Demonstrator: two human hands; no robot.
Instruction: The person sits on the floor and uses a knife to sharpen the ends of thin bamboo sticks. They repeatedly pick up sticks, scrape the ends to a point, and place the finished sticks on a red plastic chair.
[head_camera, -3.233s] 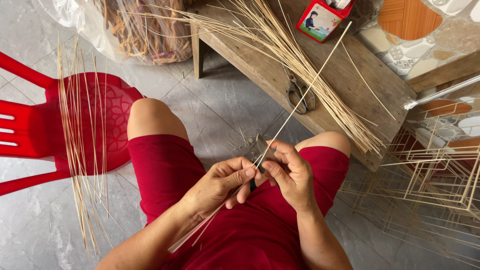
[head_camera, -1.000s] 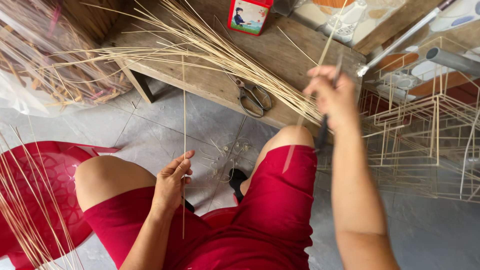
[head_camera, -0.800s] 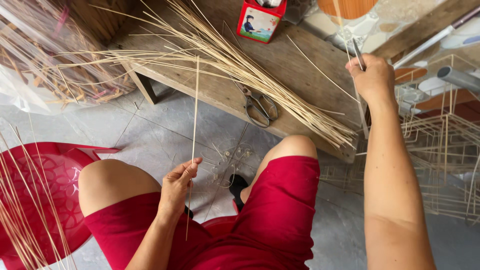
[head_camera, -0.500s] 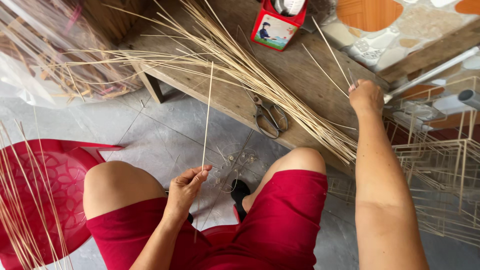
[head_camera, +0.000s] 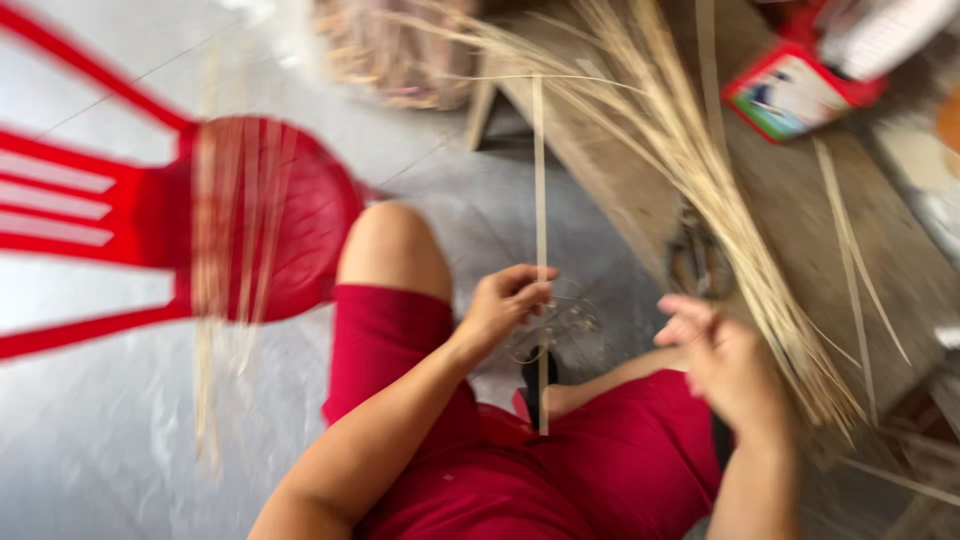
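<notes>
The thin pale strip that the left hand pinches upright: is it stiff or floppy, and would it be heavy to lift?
The strip is probably fairly stiff: it stands straight well above the left hand without drooping. It seems very light, since the fingers alone pinch it. Being so thin, it may snap if bent hard; the picture is blurred, so this is uncertain.

The strip (head_camera: 540, 230) pinched in the left hand (head_camera: 505, 305) looks like pale split bamboo, dry and matt, as do the loose strips (head_camera: 700, 190) heaped on the bench (head_camera: 890, 250), which is rough, unpainted wood. The chair (head_camera: 120, 220) is glossy red plastic. The shorts (head_camera: 560, 470) are soft matt red cloth. The floor (head_camera: 110, 440) seems smooth grey tile, and the red box (head_camera: 795, 90) shiny printed card
</notes>
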